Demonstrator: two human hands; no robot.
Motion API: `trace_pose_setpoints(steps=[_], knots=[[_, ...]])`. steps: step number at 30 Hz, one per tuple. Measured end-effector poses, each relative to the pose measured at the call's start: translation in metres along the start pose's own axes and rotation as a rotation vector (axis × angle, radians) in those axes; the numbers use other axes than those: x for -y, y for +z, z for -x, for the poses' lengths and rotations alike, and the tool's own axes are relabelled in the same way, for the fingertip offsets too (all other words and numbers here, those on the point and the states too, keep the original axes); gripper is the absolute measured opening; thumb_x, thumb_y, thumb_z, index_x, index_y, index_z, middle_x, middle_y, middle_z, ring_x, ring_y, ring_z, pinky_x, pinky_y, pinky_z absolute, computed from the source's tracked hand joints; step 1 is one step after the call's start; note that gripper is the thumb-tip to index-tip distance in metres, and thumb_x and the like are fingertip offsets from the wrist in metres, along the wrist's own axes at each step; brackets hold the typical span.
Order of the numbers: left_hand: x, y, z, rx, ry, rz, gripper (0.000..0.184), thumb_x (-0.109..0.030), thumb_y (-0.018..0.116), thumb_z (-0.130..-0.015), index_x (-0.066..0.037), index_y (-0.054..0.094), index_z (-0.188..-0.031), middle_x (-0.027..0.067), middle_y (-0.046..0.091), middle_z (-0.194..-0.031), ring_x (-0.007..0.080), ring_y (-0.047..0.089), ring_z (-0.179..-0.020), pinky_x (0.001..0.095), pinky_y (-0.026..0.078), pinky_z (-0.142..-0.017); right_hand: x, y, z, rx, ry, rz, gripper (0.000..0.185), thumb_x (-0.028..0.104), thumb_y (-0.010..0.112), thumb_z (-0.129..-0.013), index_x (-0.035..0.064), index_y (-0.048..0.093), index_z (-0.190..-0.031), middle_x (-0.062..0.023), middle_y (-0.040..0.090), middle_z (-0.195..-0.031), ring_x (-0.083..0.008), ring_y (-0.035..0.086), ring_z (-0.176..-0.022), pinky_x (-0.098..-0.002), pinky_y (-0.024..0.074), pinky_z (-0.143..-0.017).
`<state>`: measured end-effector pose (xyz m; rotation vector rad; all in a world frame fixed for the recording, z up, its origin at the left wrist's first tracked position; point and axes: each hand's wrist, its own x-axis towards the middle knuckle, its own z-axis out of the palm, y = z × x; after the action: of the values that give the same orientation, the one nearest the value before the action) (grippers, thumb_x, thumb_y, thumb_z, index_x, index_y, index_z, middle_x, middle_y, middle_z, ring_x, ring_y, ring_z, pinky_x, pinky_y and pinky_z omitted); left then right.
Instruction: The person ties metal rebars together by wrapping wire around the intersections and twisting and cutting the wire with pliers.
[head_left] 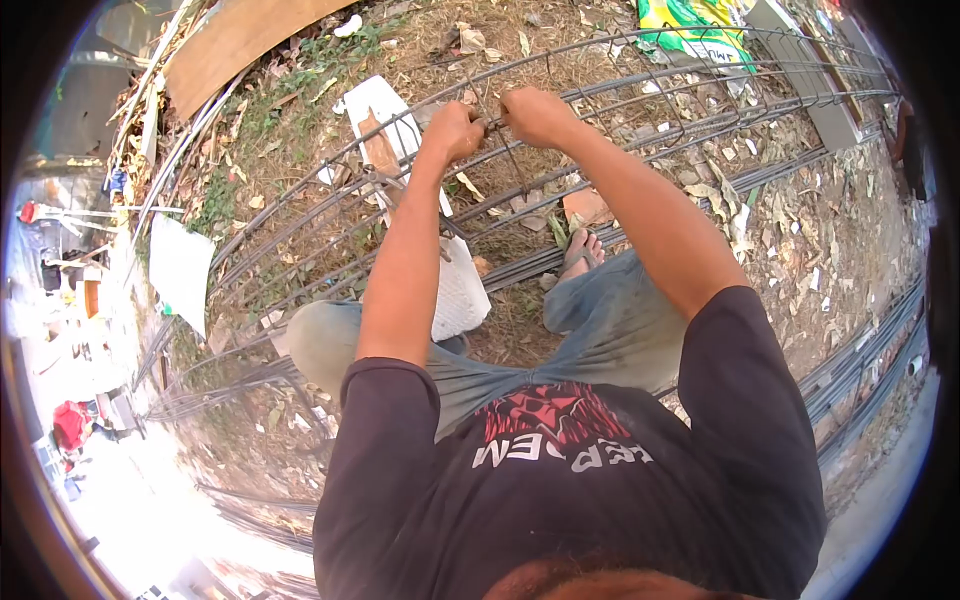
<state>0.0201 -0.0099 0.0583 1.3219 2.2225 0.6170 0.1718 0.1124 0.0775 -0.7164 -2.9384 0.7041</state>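
Observation:
My left hand [455, 132] is closed at the upper bars of a long steel rebar cage [600, 92]. What its fingers hold is hidden. Just to its right, my right hand [540, 117] is closed around the top of a thin steel stirrup [512, 160], which runs down between the long bars. A small gap with dark metal separates the two hands. Under my left forearm, a white board [462, 290] with a brown patch farther up lies beneath the cage. Thin dark metal pieces cross the bars beside that forearm.
A green, yellow and white sack [695, 30] lies beyond the cage, near a grey metal frame [805, 75]. Curved brown board [235, 50] rests at upper left. More loose bars [865, 365] lie at right. My sandalled foot [580, 252] is close to the bars, amid leaves and rubble.

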Motion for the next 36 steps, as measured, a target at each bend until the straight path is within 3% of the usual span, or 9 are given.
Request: trace_pose_setpoints(steps=[2, 3, 9, 14, 21, 28, 31, 34, 36], knots=[[-0.012, -0.019, -0.011, 0.116, 0.022, -0.041, 0.027, -0.021, 0.062, -0.084, 0.001, 0.075, -0.077, 0.0160, 0.070, -0.067, 0.0220, 0.067, -0.061, 0.0372, 0.052, -0.063, 0.021, -0.006, 0.016, 0.010, 0.065, 0.015, 0.021, 0.009, 0.063, -0.088, -0.0030, 0.072, -0.102, -0.0269, 0.073, -0.106, -0.0434, 0.071, -0.102, -0.0538, 0.0572, -0.088], [-0.028, -0.031, -0.015, 0.197, -0.003, -0.139, 0.023, -0.022, 0.067, -0.079, -0.001, 0.077, -0.080, 0.0254, 0.072, -0.084, 0.0401, 0.070, -0.081, 0.0469, 0.055, -0.077, 0.026, -0.002, 0.014, -0.011, 0.121, -0.033, 0.021, 0.011, 0.064, -0.088, -0.0039, 0.072, -0.101, -0.0273, 0.073, -0.106, -0.0429, 0.072, -0.102, -0.0531, 0.0575, -0.087], [-0.033, -0.032, -0.050, 0.428, -0.024, -0.272, 0.044, -0.040, 0.067, -0.090, -0.003, 0.074, -0.067, 0.0151, 0.072, -0.070, 0.0237, 0.071, -0.066, 0.0391, 0.057, -0.067, 0.013, -0.028, 0.002, 0.278, 0.146, -0.345, 0.030, 0.021, 0.069, -0.092, -0.0076, 0.075, -0.093, -0.0171, 0.074, -0.080, -0.0227, 0.073, -0.068, -0.0389, 0.0593, -0.068], [-0.077, -0.038, -0.015, 0.280, -0.103, -0.496, 0.063, -0.061, 0.069, -0.087, -0.003, 0.074, -0.063, 0.0138, 0.073, -0.068, 0.0268, 0.075, -0.074, 0.0393, 0.060, -0.075, -0.045, -0.073, -0.009, -0.122, 0.102, -0.143, 0.024, 0.020, 0.068, -0.093, -0.0003, 0.077, -0.102, -0.0106, 0.076, -0.080, -0.0171, 0.072, -0.069, -0.0350, 0.0576, -0.066], [-0.060, -0.019, -0.020, 0.085, 0.461, -0.794, 0.015, -0.014, 0.066, -0.084, -0.002, 0.075, -0.084, 0.0166, 0.076, -0.088, 0.0358, 0.075, -0.082, 0.0459, 0.061, -0.076, -0.021, -0.147, 0.028, -0.209, 0.276, -0.367, 0.031, 0.018, 0.066, -0.091, 0.0018, 0.076, -0.116, -0.0126, 0.078, -0.096, -0.0216, 0.075, -0.082, -0.0361, 0.0591, -0.070], [-0.043, -0.026, -0.018, 0.031, 0.750, -0.871, 0.010, -0.009, 0.068, -0.081, -0.008, 0.077, -0.082, 0.0117, 0.077, -0.087, 0.0326, 0.076, -0.081, 0.0441, 0.062, -0.066, -0.051, -0.167, 0.084, -0.342, -0.036, -0.403, 0.026, 0.025, 0.066, -0.099, 0.0038, 0.077, -0.108, -0.0062, 0.077, -0.089, -0.0123, 0.070, -0.079, -0.0292, 0.0528, -0.066], [-0.054, -0.069, 0.022, -0.040, 0.529, -0.685, 0.035, -0.030, 0.068, -0.095, -0.012, 0.068, -0.125, 0.0137, 0.073, -0.107, 0.0317, 0.070, -0.105, 0.0437, 0.057, -0.089, -0.054, -0.125, 0.154, -0.061, 0.099, -0.813, 0.028, 0.027, 0.065, -0.100, 0.0026, 0.076, -0.107, -0.0042, 0.076, -0.092, -0.0114, 0.068, -0.081, -0.0270, 0.0499, -0.064], [-0.059, -0.130, 0.098, -0.077, 0.348, -0.557, 0.043, -0.034, 0.070, -0.096, -0.013, 0.065, -0.133, 0.0136, 0.073, -0.105, 0.0306, 0.070, -0.098, 0.0419, 0.055, -0.085, -0.102, 0.013, 0.197, 0.181, 0.447, -0.976, 0.023, 0.021, 0.066, -0.098, 0.0004, 0.075, -0.102, -0.0029, 0.074, -0.084, -0.0126, 0.068, -0.077, -0.0295, 0.0536, -0.065], [-0.069, -0.172, 0.152, 0.025, 0.090, -0.318, 0.044, -0.028, 0.071, -0.095, -0.012, 0.065, -0.135, 0.0117, 0.073, -0.101, 0.0247, 0.069, -0.086, 0.0372, 0.053, -0.076, -0.076, 0.078, 0.211, 0.121, 0.142, -0.627, 0.017, 0.017, 0.067, -0.094, 0.0013, 0.073, -0.097, -0.0083, 0.074, -0.091, -0.0205, 0.070, -0.087, -0.0354, 0.0573, -0.074]])
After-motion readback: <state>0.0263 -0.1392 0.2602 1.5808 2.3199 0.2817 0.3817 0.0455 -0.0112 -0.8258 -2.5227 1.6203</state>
